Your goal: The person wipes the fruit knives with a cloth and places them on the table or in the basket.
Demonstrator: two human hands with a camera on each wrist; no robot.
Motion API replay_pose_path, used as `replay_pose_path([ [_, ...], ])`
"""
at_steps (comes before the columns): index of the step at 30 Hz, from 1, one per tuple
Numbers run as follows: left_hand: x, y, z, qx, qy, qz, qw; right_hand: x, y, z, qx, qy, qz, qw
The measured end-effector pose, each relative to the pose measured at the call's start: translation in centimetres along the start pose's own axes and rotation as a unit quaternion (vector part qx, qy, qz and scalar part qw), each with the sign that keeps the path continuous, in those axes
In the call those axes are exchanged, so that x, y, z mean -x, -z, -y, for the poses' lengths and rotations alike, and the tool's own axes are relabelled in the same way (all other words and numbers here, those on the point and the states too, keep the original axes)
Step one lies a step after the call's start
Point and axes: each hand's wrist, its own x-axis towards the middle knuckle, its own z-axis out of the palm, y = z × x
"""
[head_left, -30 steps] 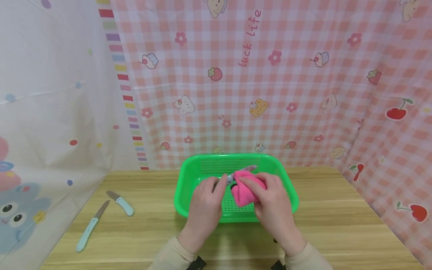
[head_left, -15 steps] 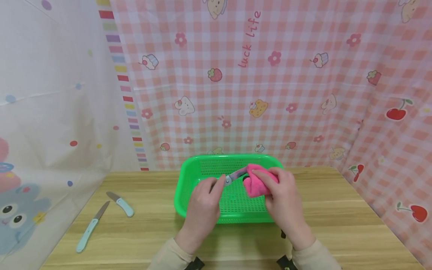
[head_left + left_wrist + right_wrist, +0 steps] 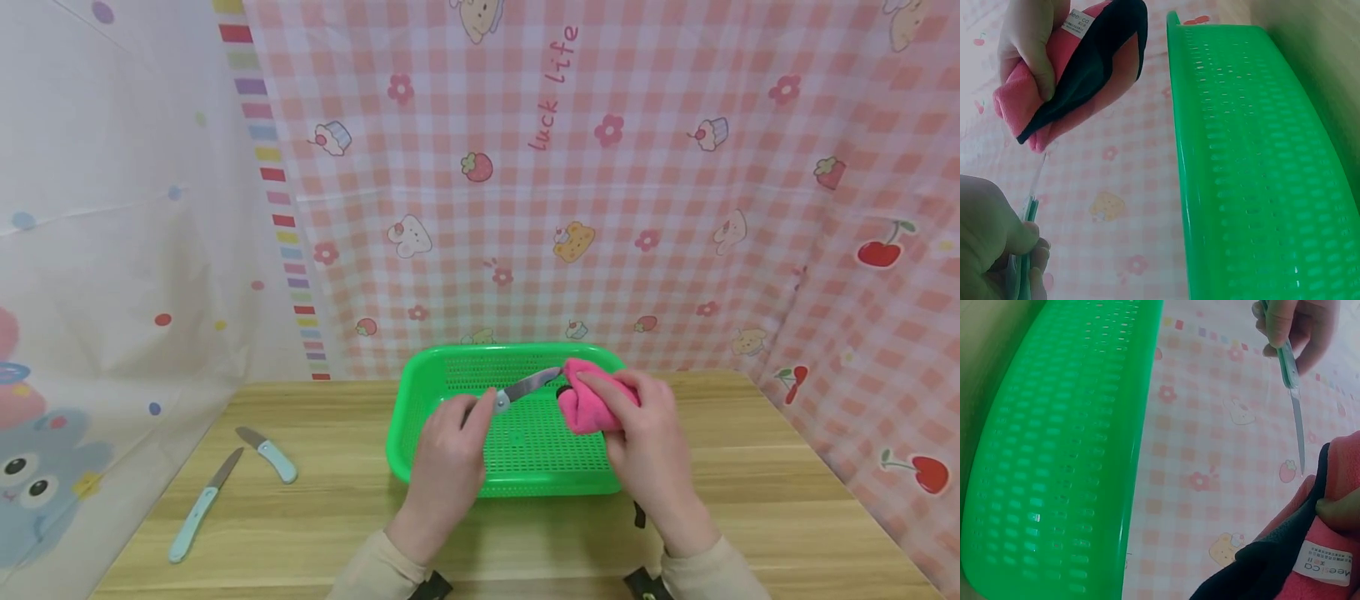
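Observation:
Above the green basket [image 3: 517,483], my left hand [image 3: 450,458] grips a folding knife [image 3: 529,383] by its pale handle, the blade out and pointing up to the right. My right hand [image 3: 648,442] holds a folded pink cloth [image 3: 596,404] with dark edging, right at the blade's tip. The right wrist view shows the cloth's white label [image 3: 1324,563] and the thumb [image 3: 1338,512] pressing on the pink fabric. In the left wrist view the left fingers [image 3: 1038,269] wrap round the handle, which they partly hide.
Two more light-blue-handled folding knives lie on the wooden table [image 3: 322,517] at the left: a straighter knife [image 3: 201,512] and a bent, half-folded knife [image 3: 272,454]. A pink checked curtain [image 3: 517,208] hangs behind the table, and a white patterned sheet [image 3: 150,233] hangs at the left.
The right hand has moved right and slightly up with the cloth, sliding along the blade from its base to its tip, so the blade now shows. The left hand has shifted slightly left.

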Motion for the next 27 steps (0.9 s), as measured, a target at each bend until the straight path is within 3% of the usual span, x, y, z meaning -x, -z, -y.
replay_pose_path([
  [15,0.1,0.1,0.0,-0.029,0.012,-0.007,0.9995,0.3,0.6,0.6,-0.017,0.008,-0.002,0.9998],
  [27,0.1,-0.1,-0.1,-0.034,0.023,0.007,0.9991,0.6,-0.3,1.9,-0.039,0.051,0.015,0.9978],
])
